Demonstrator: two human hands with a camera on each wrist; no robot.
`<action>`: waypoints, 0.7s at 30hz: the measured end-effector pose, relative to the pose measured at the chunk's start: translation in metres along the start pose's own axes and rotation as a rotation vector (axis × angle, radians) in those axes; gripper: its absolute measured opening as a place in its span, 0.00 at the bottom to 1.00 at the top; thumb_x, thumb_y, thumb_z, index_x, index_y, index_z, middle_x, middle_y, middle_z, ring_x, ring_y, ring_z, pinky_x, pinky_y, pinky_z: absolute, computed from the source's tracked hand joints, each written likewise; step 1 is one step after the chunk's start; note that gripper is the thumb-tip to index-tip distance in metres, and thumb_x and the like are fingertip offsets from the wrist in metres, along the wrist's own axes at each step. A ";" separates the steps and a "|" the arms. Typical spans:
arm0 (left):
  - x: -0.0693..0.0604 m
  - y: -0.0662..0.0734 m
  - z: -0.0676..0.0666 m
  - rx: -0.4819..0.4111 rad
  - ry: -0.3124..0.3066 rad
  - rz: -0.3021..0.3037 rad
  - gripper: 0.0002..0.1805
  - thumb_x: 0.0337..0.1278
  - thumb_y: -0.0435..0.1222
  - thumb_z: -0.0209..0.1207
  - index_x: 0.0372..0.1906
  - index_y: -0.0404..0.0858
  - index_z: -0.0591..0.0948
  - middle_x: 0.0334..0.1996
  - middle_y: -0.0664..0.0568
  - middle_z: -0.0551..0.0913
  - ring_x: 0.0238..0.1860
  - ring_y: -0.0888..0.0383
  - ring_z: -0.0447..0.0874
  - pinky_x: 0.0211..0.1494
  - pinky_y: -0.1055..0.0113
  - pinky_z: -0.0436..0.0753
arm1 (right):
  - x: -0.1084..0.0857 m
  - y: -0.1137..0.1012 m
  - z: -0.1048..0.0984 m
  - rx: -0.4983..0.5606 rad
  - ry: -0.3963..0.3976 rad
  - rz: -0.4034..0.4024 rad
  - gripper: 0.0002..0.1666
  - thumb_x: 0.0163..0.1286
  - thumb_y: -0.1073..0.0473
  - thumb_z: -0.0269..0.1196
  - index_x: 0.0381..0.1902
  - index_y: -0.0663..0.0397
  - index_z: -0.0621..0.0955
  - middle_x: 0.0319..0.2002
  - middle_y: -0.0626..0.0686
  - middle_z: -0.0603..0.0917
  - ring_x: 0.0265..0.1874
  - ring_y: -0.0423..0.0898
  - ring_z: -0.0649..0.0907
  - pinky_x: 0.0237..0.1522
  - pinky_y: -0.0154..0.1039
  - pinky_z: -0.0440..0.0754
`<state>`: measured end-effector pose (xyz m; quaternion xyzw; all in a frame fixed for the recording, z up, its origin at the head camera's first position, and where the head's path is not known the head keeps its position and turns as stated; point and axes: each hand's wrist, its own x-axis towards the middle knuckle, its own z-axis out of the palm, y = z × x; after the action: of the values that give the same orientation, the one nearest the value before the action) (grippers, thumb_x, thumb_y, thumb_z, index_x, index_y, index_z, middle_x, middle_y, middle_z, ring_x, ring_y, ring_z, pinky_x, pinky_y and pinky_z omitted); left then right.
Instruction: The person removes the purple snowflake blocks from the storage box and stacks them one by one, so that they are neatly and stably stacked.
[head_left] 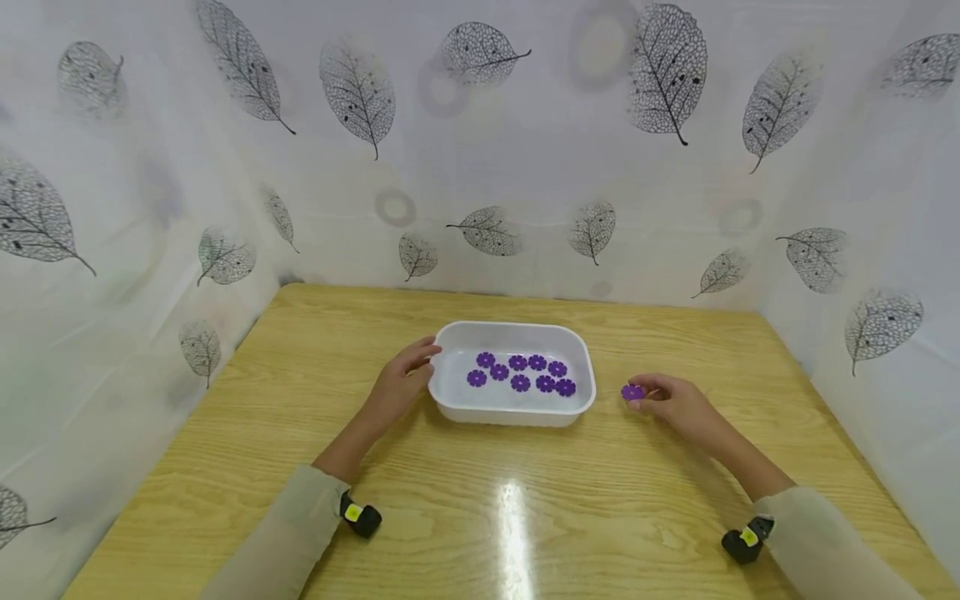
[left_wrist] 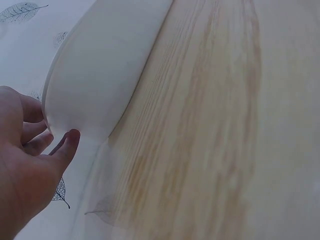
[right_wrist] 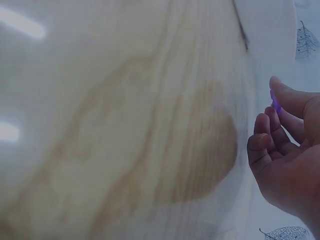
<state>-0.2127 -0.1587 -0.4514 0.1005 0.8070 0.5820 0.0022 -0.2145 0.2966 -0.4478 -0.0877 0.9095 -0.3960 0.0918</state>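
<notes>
A white plastic tub [head_left: 510, 419] stands on the table with several purple flower-shaped discs [head_left: 521, 383] lying flat on its floor. At the tub's left end, my left hand [head_left: 401, 379] grips the rim, fingers at the edge and thumb against the outer wall. The left wrist view shows that hand [left_wrist: 30, 160] close beside the tub's wall [left_wrist: 100, 75]. To the right of the tub, my right hand [head_left: 678, 406] pinches one more purple disc [head_left: 632, 392] between thumb and fingertips, just above the table. In the right wrist view, the right hand [right_wrist: 287, 155] mostly hides its disc [right_wrist: 276, 102].
The wood-grain table [head_left: 450, 500] carries a bright light reflection near its front. A white leaf-print sheet [head_left: 525, 167] hangs behind the table and along both sides. Black wrist cameras [head_left: 363, 518] sit on both sleeves.
</notes>
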 end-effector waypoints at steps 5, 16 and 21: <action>-0.001 0.000 0.000 0.007 0.001 -0.001 0.21 0.74 0.32 0.50 0.66 0.31 0.75 0.77 0.45 0.64 0.70 0.41 0.70 0.72 0.50 0.73 | -0.002 0.009 0.003 -0.049 -0.010 -0.022 0.30 0.69 0.52 0.68 0.62 0.66 0.78 0.50 0.62 0.85 0.44 0.47 0.81 0.40 0.31 0.81; -0.001 0.000 0.000 0.020 0.006 -0.002 0.21 0.74 0.31 0.49 0.66 0.32 0.75 0.77 0.44 0.64 0.69 0.40 0.71 0.71 0.48 0.73 | 0.001 0.009 0.009 -0.116 -0.014 -0.091 0.27 0.68 0.54 0.69 0.58 0.66 0.80 0.52 0.63 0.83 0.47 0.52 0.81 0.47 0.41 0.80; -0.001 0.001 0.001 0.010 0.001 -0.009 0.21 0.74 0.32 0.50 0.67 0.33 0.75 0.77 0.46 0.63 0.70 0.40 0.71 0.71 0.48 0.73 | 0.003 0.010 0.010 -0.154 -0.018 -0.097 0.26 0.68 0.54 0.68 0.58 0.66 0.81 0.52 0.63 0.82 0.50 0.55 0.79 0.49 0.47 0.78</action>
<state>-0.2112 -0.1582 -0.4510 0.0965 0.8102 0.5782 0.0038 -0.2161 0.2960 -0.4623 -0.1422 0.9310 -0.3280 0.0738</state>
